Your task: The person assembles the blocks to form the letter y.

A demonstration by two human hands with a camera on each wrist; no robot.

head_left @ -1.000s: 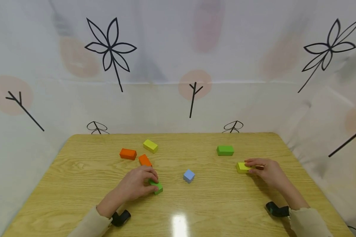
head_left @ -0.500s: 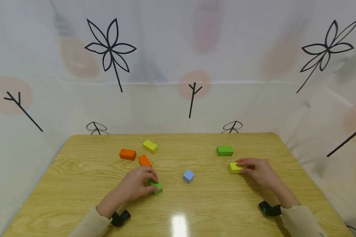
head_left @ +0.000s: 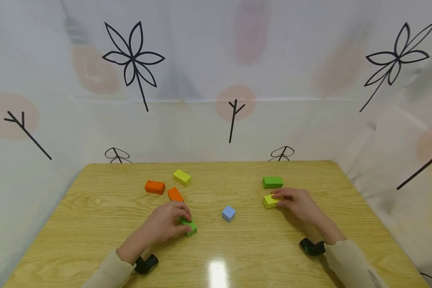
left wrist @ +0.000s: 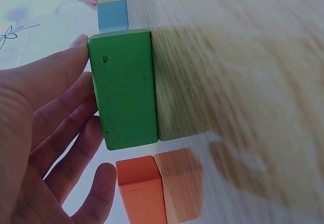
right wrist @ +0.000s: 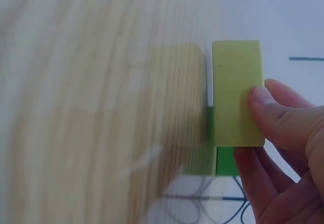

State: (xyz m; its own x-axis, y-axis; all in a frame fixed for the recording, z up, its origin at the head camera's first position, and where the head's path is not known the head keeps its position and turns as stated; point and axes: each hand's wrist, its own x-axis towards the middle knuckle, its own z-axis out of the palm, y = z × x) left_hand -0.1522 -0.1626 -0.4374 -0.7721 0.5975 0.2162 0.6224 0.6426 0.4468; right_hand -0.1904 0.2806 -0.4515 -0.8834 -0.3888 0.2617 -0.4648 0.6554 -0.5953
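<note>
My left hand (head_left: 165, 222) grips a green block (left wrist: 125, 89) between thumb and fingers, at the left-centre of the table. An orange block (head_left: 175, 195) lies just beyond that hand, partly behind it in the head view. On the right, my right hand (head_left: 299, 204) pinches a yellow block (right wrist: 237, 95), its thumb on one long face. The yellow block is at the tabletop or a hair above it; I cannot tell which. Right behind it lies a second green block (head_left: 272, 183). A small blue cube (head_left: 228, 213) rests between the two hands.
Another orange block (head_left: 155, 187) and a second yellow block (head_left: 182, 177) lie at the back left of the wooden table (head_left: 216, 172). A pale patterned cloth (head_left: 187, 128) hangs behind the table. Black wrist devices (head_left: 146, 264) sit under both sleeves.
My right hand has moved left with the yellow block, which is now in front of the far green block. My left hand and the other blocks have stayed put.
</note>
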